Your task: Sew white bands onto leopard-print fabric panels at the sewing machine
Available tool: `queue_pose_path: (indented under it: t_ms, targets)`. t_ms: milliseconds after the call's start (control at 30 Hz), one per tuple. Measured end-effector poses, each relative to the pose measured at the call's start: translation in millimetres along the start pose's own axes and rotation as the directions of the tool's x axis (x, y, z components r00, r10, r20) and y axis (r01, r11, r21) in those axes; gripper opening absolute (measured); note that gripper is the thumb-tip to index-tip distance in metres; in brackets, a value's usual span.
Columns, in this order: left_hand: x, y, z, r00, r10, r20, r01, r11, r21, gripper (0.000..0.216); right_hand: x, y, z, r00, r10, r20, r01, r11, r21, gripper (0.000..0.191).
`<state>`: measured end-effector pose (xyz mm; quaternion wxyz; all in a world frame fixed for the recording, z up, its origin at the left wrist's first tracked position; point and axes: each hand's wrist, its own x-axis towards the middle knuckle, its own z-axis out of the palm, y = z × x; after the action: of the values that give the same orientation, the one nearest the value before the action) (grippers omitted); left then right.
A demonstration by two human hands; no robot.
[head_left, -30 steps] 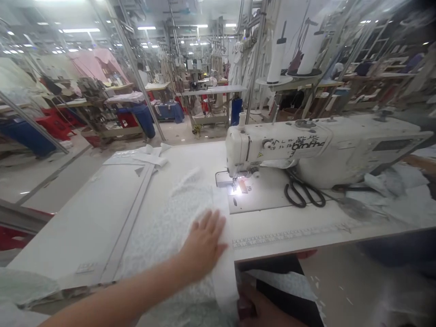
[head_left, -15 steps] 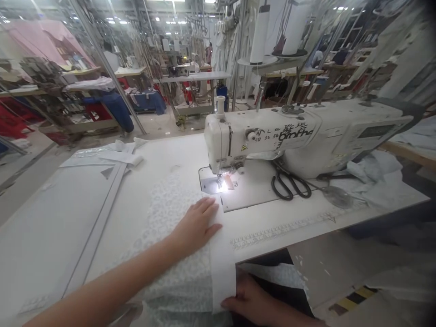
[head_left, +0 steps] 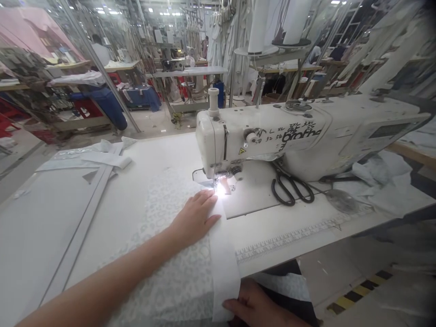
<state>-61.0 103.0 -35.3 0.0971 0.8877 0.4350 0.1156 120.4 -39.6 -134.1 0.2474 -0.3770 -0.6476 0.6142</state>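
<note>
My left hand (head_left: 195,215) lies flat on a pale leopard-print fabric (head_left: 163,254) and the white strip (head_left: 223,263) along its right edge. Its fingertips are close to the lit needle and presser foot of the white sewing machine (head_left: 257,136). At the table's front edge, my right hand (head_left: 254,302) pinches the lower end of the strip between thumb and fingers; some of those fingers are hidden beneath it. The strip runs up from there towards the presser foot, and the print fabric hangs down over the front.
Black-handled scissors (head_left: 293,186) lie right of the needle, beside a crumpled pale cloth (head_left: 381,181). A printed ruler scale (head_left: 286,236) follows the table's front edge. Long white strips (head_left: 81,222) lie at left. Thread cones (head_left: 259,27) stand behind the machine.
My left hand and the strip's upper end have moved closer to the needle. My right hand keeps its pinch on the strip. The view has shifted slightly.
</note>
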Motion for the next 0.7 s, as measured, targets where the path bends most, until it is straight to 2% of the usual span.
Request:
queue_pose_path:
  t_ms: [333,700]
  targets:
    - [3,-1,-2,1.0,-0.014,0.01,0.014,1.0,0.007,0.043,6,-10,-9,0.996,-0.084,0.001,0.084,0.996,0.013,0.041]
    - [5,-3,-2,1.0,0.006,0.012,-0.006,1.0,0.0,0.042,5,-13,-11,0.994,-0.105,0.043,0.106,0.994,-0.008,0.045]
